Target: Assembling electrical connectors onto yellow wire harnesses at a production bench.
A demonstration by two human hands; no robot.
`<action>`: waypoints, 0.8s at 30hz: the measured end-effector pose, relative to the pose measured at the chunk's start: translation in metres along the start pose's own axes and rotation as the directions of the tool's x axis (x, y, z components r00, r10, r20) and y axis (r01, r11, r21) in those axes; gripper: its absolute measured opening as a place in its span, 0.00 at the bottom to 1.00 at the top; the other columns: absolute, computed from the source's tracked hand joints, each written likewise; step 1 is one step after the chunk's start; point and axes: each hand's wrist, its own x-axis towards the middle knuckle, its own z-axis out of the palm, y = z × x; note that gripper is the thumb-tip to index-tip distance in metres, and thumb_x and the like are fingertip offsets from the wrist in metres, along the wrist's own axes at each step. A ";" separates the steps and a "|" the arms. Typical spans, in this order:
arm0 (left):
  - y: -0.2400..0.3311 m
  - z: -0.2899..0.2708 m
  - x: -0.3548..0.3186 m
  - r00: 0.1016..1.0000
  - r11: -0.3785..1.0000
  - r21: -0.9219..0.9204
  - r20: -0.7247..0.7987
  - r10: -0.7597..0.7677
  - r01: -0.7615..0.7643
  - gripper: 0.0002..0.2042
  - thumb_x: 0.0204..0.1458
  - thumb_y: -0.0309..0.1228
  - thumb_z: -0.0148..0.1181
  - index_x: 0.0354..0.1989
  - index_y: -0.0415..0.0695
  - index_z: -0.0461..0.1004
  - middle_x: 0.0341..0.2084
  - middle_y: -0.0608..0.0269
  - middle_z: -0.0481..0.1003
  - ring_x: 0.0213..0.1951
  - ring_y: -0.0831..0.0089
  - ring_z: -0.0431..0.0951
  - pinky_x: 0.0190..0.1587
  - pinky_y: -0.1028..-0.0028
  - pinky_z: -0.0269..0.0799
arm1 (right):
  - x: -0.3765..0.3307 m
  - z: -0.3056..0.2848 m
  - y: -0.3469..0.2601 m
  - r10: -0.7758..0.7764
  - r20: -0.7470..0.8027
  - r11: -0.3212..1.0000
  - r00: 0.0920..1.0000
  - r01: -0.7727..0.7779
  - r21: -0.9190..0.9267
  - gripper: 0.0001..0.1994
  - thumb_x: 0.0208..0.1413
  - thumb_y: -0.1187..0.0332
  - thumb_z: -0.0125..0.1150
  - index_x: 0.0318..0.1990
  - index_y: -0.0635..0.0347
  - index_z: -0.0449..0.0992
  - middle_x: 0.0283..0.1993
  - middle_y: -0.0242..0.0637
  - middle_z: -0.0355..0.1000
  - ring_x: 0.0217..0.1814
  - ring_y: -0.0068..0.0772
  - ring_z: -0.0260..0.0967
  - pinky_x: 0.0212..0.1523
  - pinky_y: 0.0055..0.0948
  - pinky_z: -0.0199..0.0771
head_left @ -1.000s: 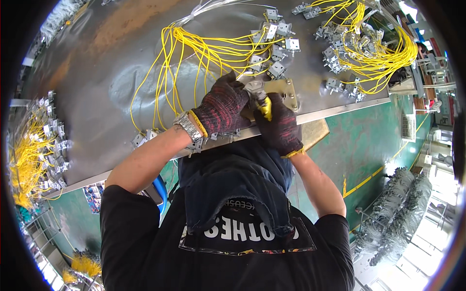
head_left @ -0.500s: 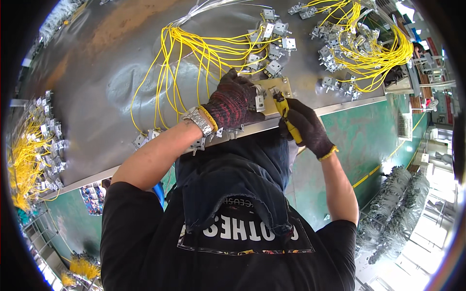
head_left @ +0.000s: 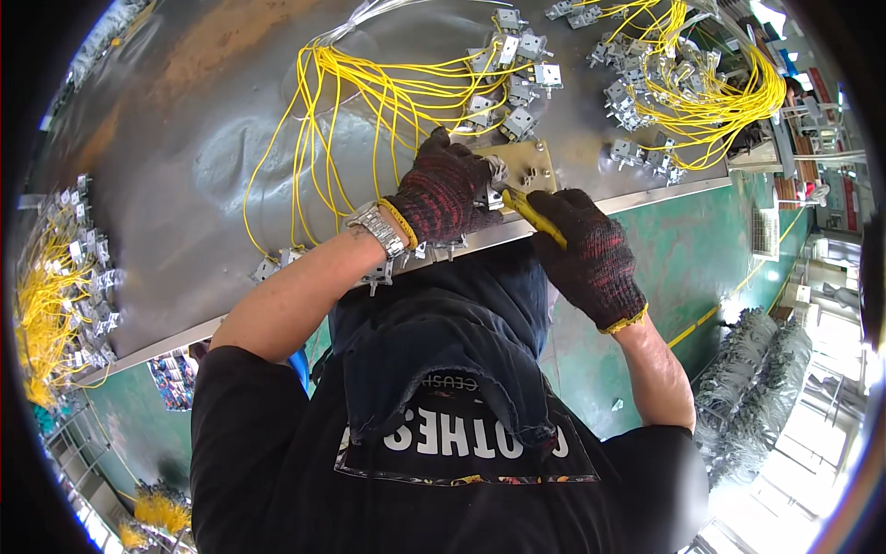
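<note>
My left hand (head_left: 443,191), in a dark red-and-black knit glove, is closed on a small metal bracket-like part (head_left: 490,196) at the table's near edge. The fingers hide much of that part. A pair of pliers with yellow handles (head_left: 535,218) is gripped in my right hand (head_left: 591,257), gloved alike. Their jaws meet the small part beside my left fingertips; whether they bite on it I cannot tell. Under and beyond both hands lies a brass-coloured plate (head_left: 518,155) with short pegs standing on it.
Yellow wires (head_left: 369,83) fan over the metal table (head_left: 175,148), ending in several metal parts (head_left: 520,124). More wired bundles lie at the right (head_left: 729,106) and far left (head_left: 46,305). Beyond the near edge is green floor (head_left: 664,249), with grey bundles (head_left: 757,397) at the right.
My right hand has turned the pliers, swinging their jaws left from over the brass plate to the part in my left hand. The left hand has hardly moved.
</note>
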 end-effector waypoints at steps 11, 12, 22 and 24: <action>0.027 -0.046 0.018 0.955 0.962 0.256 0.249 -0.164 0.099 0.31 0.46 0.61 0.63 0.51 0.51 0.78 0.38 0.55 0.81 0.49 0.56 0.79 0.64 0.55 0.60 | 0.008 0.016 0.008 0.015 -0.119 0.999 0.993 -0.009 0.044 0.20 0.49 0.76 0.66 0.52 0.60 0.78 0.49 0.50 0.76 0.48 0.54 0.76 0.48 0.39 0.77; 0.028 -0.047 0.021 0.933 0.954 0.274 0.295 -0.203 0.121 0.31 0.46 0.61 0.63 0.52 0.51 0.77 0.39 0.55 0.81 0.50 0.56 0.79 0.64 0.54 0.60 | 0.008 0.018 0.007 0.012 -0.123 0.999 0.992 -0.007 0.041 0.20 0.49 0.76 0.66 0.52 0.60 0.78 0.49 0.50 0.76 0.48 0.54 0.76 0.48 0.39 0.77; 0.023 -0.041 0.007 0.955 0.978 0.198 0.271 -0.119 0.065 0.33 0.42 0.58 0.68 0.52 0.46 0.77 0.44 0.52 0.80 0.53 0.55 0.77 0.66 0.58 0.58 | -0.005 0.028 0.029 0.232 -0.003 0.814 0.973 -0.192 0.548 0.24 0.47 0.75 0.71 0.54 0.62 0.73 0.43 0.35 0.76 0.32 0.25 0.74 0.31 0.25 0.76; 0.011 -0.031 0.009 0.942 0.967 0.255 0.317 -0.108 0.025 0.33 0.43 0.53 0.68 0.54 0.43 0.75 0.43 0.51 0.80 0.53 0.53 0.77 0.64 0.58 0.61 | -0.008 0.034 0.031 0.235 0.038 0.737 0.971 -0.203 0.645 0.25 0.46 0.74 0.72 0.54 0.62 0.72 0.41 0.34 0.75 0.29 0.22 0.72 0.27 0.23 0.74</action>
